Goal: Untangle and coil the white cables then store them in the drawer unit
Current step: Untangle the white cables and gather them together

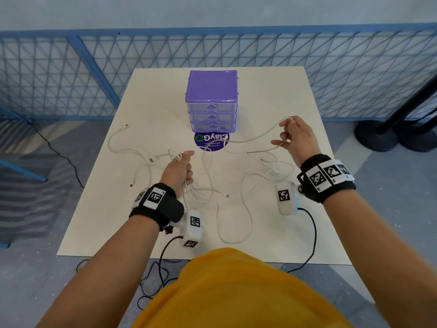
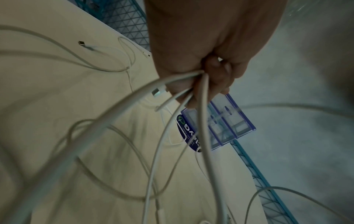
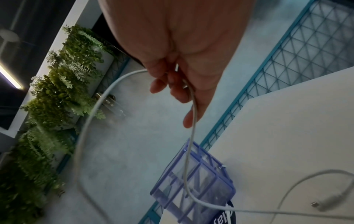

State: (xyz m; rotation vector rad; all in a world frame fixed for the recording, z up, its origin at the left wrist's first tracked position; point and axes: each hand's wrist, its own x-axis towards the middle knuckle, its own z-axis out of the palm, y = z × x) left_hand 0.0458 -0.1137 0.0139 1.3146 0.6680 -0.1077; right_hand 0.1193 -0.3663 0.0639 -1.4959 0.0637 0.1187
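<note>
Several white cables (image 1: pixel 246 209) lie tangled across the white table (image 1: pixel 99 218). My left hand (image 1: pixel 182 166) is lifted above the table's middle and grips a bunch of cable strands (image 2: pixel 191 84) in its fist. My right hand (image 1: pixel 290 136) is raised to the right of the drawer unit and pinches a loop of one white cable (image 1: pixel 264 134) between thumb and fingers; that cable (image 3: pixel 191 121) hangs down from the fingers. The purple drawer unit (image 1: pixel 211 100) with three clear drawers, all pushed in, stands at the table's far middle.
A round blue sticker (image 1: pixel 211 142) lies on the table just in front of the drawer unit. A blue mesh fence (image 1: pixel 94 74) runs behind the table. Black stand bases (image 1: pixel 392 136) sit on the floor at the right. Black wires (image 1: pixel 163 268) hang off the near edge.
</note>
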